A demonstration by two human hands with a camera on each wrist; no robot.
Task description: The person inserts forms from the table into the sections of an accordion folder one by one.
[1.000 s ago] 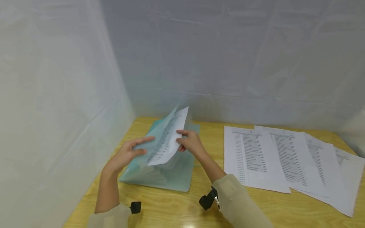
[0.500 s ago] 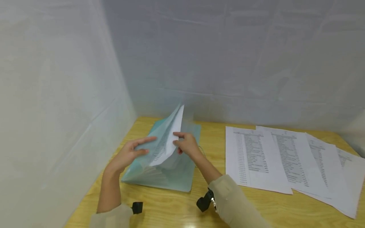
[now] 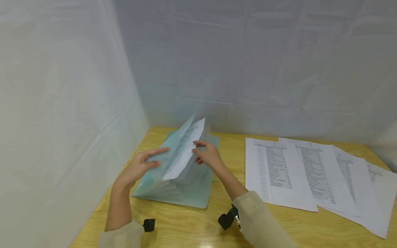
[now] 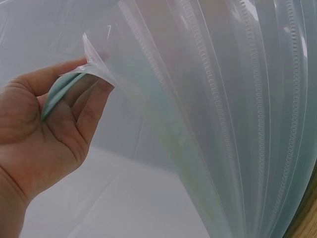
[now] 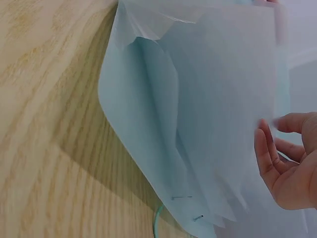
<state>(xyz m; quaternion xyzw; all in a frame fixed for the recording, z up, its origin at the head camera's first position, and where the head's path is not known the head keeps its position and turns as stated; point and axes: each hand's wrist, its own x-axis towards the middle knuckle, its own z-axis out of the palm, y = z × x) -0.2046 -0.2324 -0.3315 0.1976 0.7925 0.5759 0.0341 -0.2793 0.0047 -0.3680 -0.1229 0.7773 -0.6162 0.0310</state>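
Two hands work at a pale green accordion folder (image 3: 183,187) that lies on the wooden counter (image 3: 186,227) near the left wall of the white-draped booth. The left hand (image 3: 136,168) pinches the edge of a translucent divider (image 4: 148,99) between thumb and fingers, holding one pocket wide; the left wrist view shows the thumb and fingers closed on that thin plastic, with more ribbed dividers fanned out to the right. The right hand (image 3: 209,156) pinches a printed sheet (image 3: 184,151) by its right edge, the grip clamped on the paper. The sheet stands tilted, its lower part down between the dividers and its upper part well above the folder's mouth.

Judging by how things lie, this sheet is partly in but not seated: it has to slide the rest of the way down before the left hand can let the pocket close. To the right on the counter, well apart from the folder, several loose printed pages (image 3: 310,172) lie overlapping in a fanned row, unfiled. The filing looks to be somewhere short of halfway, though what already sits inside the folder cannot be told.
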